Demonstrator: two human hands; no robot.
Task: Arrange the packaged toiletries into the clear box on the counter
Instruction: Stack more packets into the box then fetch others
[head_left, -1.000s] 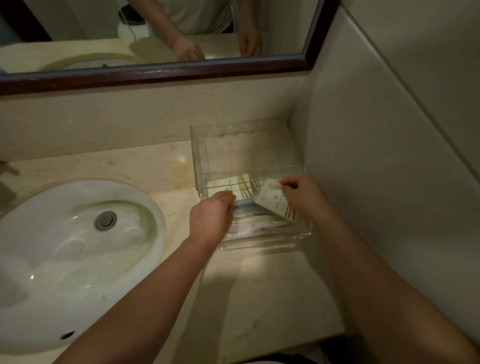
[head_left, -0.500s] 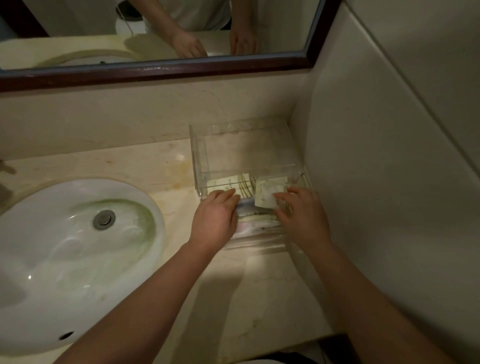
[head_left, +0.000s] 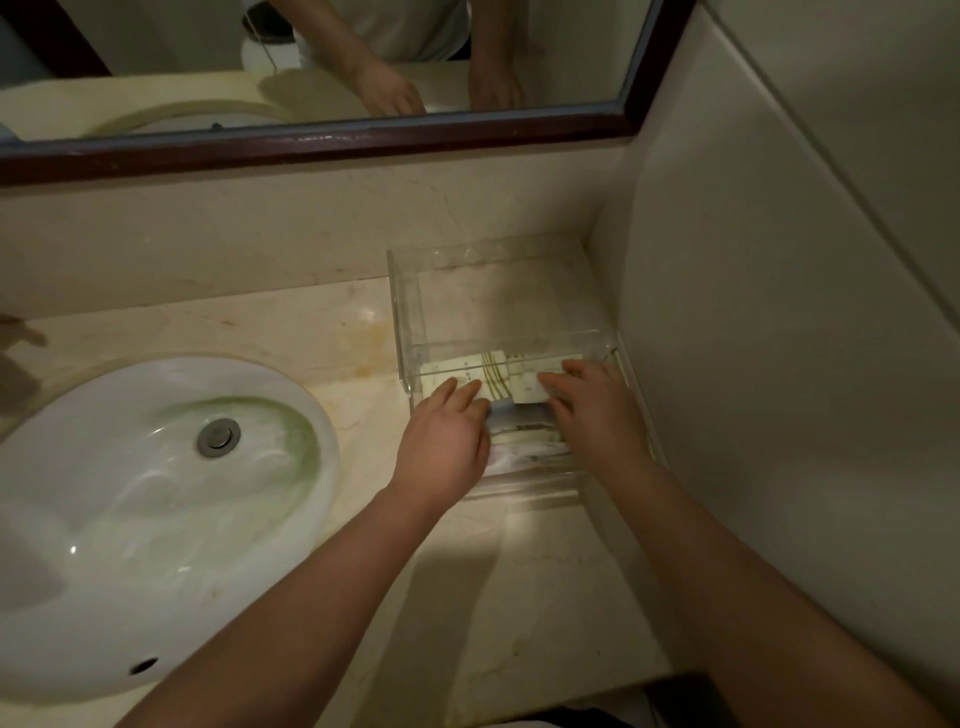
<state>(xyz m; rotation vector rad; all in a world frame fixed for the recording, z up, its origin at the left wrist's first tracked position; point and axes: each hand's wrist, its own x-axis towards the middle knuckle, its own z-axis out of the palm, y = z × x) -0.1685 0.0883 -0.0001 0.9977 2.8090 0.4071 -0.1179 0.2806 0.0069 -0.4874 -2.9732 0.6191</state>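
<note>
From my head view, the clear box (head_left: 498, 291) sits on the counter (head_left: 291, 332) in the corner at about 1 o'clock from the picture's middle, its right side close against the side wall (head_left: 779, 338) and its back toward the wall under the mirror (head_left: 311, 67). The packaged toiletries (head_left: 493, 371) lie flat in the near half of the box, pale packets with thin gold lines; the front packet's long axis runs left to right, from 9 to 3 o'clock, across the box. A greyish packet (head_left: 519, 413) lies just nearer me, and something pale and crumpled shows under it at the box's near wall, too blurred to name. My left hand (head_left: 447, 441) rests palm down over the left end of the packets, fingers (head_left: 460, 389) straight and laid together, pointing toward 12 o'clock, pressing flat and pinching nothing. My right hand (head_left: 597, 410) lies palm down over the right end, its fingers (head_left: 553, 382) lightly parted and pointing toward 10 o'clock, tips touching a packet's edge, not closed round it. The white sink (head_left: 130, 519) lies at 8 o'clock, well apart from the box.
</note>
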